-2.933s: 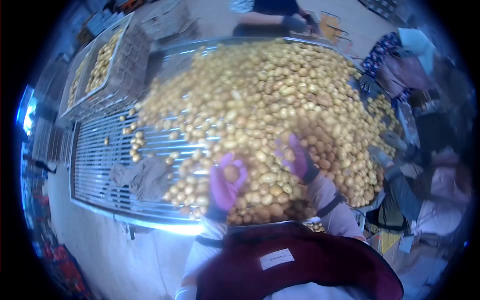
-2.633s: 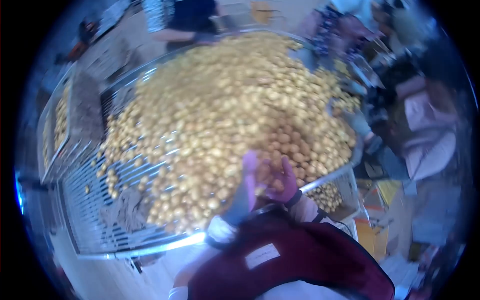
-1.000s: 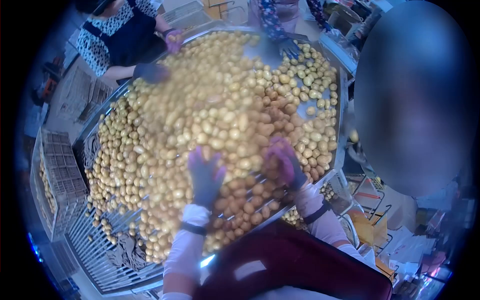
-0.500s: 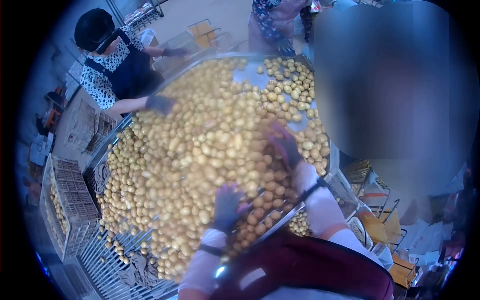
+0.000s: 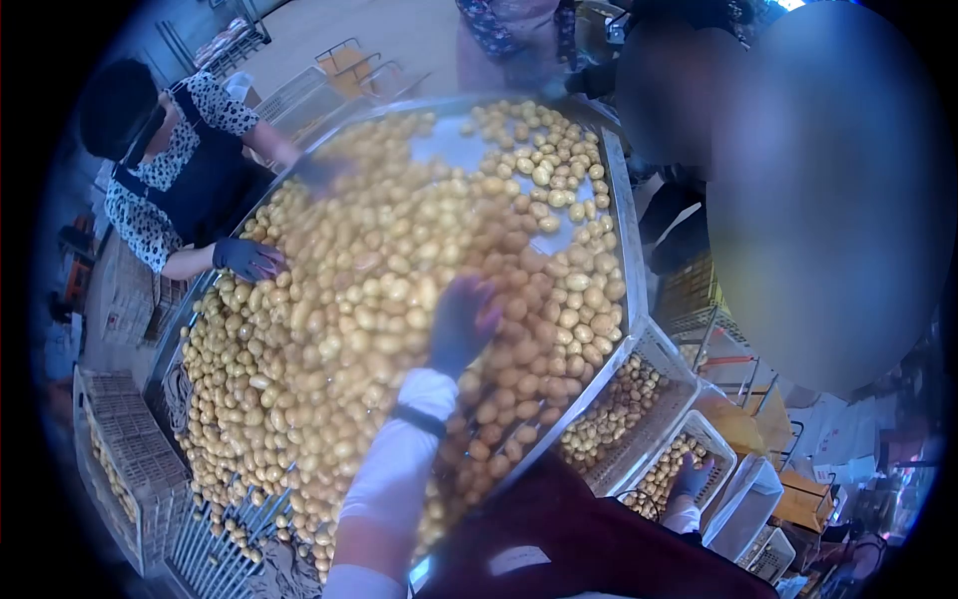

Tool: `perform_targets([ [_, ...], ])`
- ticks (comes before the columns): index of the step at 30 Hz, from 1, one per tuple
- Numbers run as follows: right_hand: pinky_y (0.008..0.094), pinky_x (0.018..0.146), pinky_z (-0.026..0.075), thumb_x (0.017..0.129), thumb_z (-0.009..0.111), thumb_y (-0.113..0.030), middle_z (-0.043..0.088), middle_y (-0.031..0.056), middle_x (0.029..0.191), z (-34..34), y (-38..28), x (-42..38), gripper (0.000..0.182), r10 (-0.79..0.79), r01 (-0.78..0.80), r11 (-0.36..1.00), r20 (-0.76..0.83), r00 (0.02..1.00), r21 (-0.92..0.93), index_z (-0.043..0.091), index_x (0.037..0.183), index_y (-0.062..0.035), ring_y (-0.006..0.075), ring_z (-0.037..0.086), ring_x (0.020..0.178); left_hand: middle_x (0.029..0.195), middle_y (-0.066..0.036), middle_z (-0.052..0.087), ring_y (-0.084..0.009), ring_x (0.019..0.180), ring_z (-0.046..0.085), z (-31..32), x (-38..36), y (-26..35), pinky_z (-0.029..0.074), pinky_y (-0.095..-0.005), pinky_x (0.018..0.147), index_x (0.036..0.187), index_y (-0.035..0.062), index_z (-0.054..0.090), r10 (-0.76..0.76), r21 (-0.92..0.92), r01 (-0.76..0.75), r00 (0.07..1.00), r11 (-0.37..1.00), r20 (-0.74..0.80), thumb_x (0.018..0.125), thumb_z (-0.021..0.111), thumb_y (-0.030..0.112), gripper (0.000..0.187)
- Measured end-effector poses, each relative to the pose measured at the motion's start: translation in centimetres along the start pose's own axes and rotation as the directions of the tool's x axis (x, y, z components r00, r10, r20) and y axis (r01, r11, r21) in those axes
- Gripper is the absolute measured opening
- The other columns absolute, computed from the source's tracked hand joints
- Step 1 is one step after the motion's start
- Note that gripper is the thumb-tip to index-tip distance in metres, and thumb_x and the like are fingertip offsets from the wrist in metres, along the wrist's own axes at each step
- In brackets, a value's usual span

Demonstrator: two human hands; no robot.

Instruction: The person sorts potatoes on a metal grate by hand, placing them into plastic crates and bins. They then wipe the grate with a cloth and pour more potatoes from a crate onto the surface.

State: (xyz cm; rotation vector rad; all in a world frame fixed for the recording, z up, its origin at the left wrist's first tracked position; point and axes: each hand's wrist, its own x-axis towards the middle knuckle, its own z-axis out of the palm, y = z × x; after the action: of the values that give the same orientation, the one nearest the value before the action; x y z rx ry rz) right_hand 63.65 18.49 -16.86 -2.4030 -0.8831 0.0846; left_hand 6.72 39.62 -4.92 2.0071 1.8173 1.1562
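Note:
A broad heap of small yellow potatoes (image 5: 349, 299) covers the sorting table. My left hand (image 5: 461, 324), in a dark glove with pinkish fingertips, reaches over the middle of the heap. Its fingers are apart, somewhat blurred, right at the potatoes. Down at the right, my right hand (image 5: 689, 477), gloved alike, is at a small white basket (image 5: 720, 449) of smaller potatoes just off the table's edge. Its fingers are spread over the basket's contents, and nothing shows in them.
A larger crate (image 5: 664, 349) of potatoes stands against the table's right edge. Metal bars (image 5: 215, 539) and a grey cloth (image 5: 289, 569) show at the lower left, beside a stacked crate (image 5: 140, 449). Across the heap, a co-worker's gloved hand (image 5: 249, 260) touches the potatoes.
My right hand has left the heap and moved down right to the small basket. My left hand has moved up and slightly right over the potatoes. The view has shifted right.

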Motion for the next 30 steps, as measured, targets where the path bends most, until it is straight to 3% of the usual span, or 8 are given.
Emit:
perform_targets([
  [2, 0.0493, 0.115, 0.031, 0.089, 0.073, -0.025, 0.056, 0.0204, 0.132, -1.2, -10.5, -2.6, 0.065, -0.284, 0.305, 0.943, 0.155, 0.946, -0.134, 0.047, 0.142, 0.0007, 0.0396, 0.047, 0.128, 0.111, -0.014, 0.063, -0.0371, 0.107, 0.057, 0.9, 0.8, -0.7, 0.046, -0.0495, 0.089, 0.105, 0.0065, 0.068, 0.068, 0.210, -0.078, 0.996, 0.975, 0.050, 0.088, 0.068, 0.029, 0.028],
  [5, 0.0510, 0.109, 0.038, 0.089, 0.068, -0.022, 0.058, 0.0215, 0.132, 3.2, -24.2, -7.2, 0.056, -0.723, 0.696, 0.690, 0.147, 0.675, 0.199, 0.052, 0.139, -0.0019, 0.0395, 0.051, 0.126, 0.103, -0.017, 0.063, -0.0380, 0.099, 0.058, 0.6, -0.1, 0.8, 0.044, -0.0496, 0.091, 0.100, 0.0058, 0.067, -0.036, 0.306, -0.017, 0.986, 0.952, 0.165, 0.091, 0.064, 0.034, 0.030],
  [7, 0.0470, 0.104, 0.046, 0.091, 0.062, -0.019, 0.057, 0.0202, 0.134, 6.2, -33.6, -7.6, 0.051, -0.803, 0.593, 0.596, 0.420, 0.423, 0.542, 0.054, 0.139, -0.0046, 0.0402, 0.056, 0.123, 0.096, -0.017, 0.063, -0.0379, 0.093, 0.058, -1.8, -0.7, 3.8, 0.043, -0.0493, 0.089, 0.099, 0.0058, 0.065, -0.119, 0.377, -0.021, 0.932, 0.926, 0.343, 0.090, 0.064, 0.033, 0.029],
  [9, 0.0459, 0.103, 0.046, 0.090, 0.062, -0.020, 0.061, 0.0182, 0.129, 11.3, -38.7, -9.7, 0.048, -0.915, 0.785, 0.398, 0.146, 0.376, 0.475, 0.057, 0.136, -0.0051, 0.0400, 0.058, 0.119, 0.083, -0.014, 0.061, -0.0367, 0.081, 0.058, -5.3, 0.3, 8.7, 0.044, -0.0490, 0.078, 0.094, 0.0058, 0.062, -0.186, 0.507, -0.183, 0.784, 0.842, 0.592, 0.084, 0.067, 0.027, 0.024],
  [14, 0.0463, 0.095, 0.050, 0.089, 0.063, -0.020, 0.064, 0.0179, 0.119, 18.3, -47.7, -7.0, 0.035, -0.917, 0.612, 0.394, 0.342, 0.206, 0.686, 0.066, 0.122, -0.0094, 0.0410, 0.062, 0.108, 0.082, -0.011, 0.063, -0.0301, 0.071, 0.061, -3.6, -9.5, 6.3, 0.049, -0.0434, 0.068, 0.101, 0.0060, 0.063, -0.206, 0.202, 0.155, 0.943, 0.967, 0.262, 0.087, 0.066, 0.020, 0.020],
  [20, 0.0444, 0.088, 0.052, 0.089, 0.065, -0.021, 0.065, 0.0142, 0.114, 18.4, -52.2, -5.6, 0.024, -0.825, 0.589, 0.565, 0.411, 0.388, 0.578, 0.065, 0.110, -0.0091, 0.0338, 0.063, 0.104, 0.087, -0.009, 0.064, -0.0299, 0.077, 0.062, -5.2, -13.5, 5.2, 0.048, -0.0423, 0.069, 0.102, 0.0094, 0.066, -0.293, 0.058, 0.295, 0.868, 0.954, 0.401, 0.089, 0.065, 0.022, 0.018],
  [24, 0.0450, 0.072, 0.052, 0.085, 0.060, -0.016, 0.061, 0.0115, 0.095, 16.9, -48.0, -11.1, 0.018, -0.895, 0.722, 0.017, 0.332, -0.297, 0.692, 0.065, 0.102, -0.0133, 0.0320, 0.065, 0.088, 0.094, -0.012, 0.064, -0.0334, 0.088, 0.062, -4.7, -13.4, 4.3, 0.049, -0.0467, 0.076, 0.100, 0.0092, 0.067, -0.434, -0.051, 0.473, 0.841, 0.879, 0.325, 0.086, 0.068, 0.023, 0.020],
  [30, 0.0480, 0.074, 0.051, 0.088, 0.060, -0.021, 0.065, 0.0120, 0.091, 16.5, -48.0, -13.5, 0.019, -0.840, 0.689, 0.302, 0.525, -0.134, 0.659, 0.064, 0.105, -0.0150, 0.0324, 0.065, 0.087, 0.097, -0.012, 0.063, -0.0342, 0.090, 0.060, -4.8, -8.1, 5.2, 0.049, -0.0464, 0.079, 0.103, 0.0092, 0.065, -0.397, 0.104, 0.384, 0.862, 0.917, 0.314, 0.088, 0.067, 0.021, 0.019],
])
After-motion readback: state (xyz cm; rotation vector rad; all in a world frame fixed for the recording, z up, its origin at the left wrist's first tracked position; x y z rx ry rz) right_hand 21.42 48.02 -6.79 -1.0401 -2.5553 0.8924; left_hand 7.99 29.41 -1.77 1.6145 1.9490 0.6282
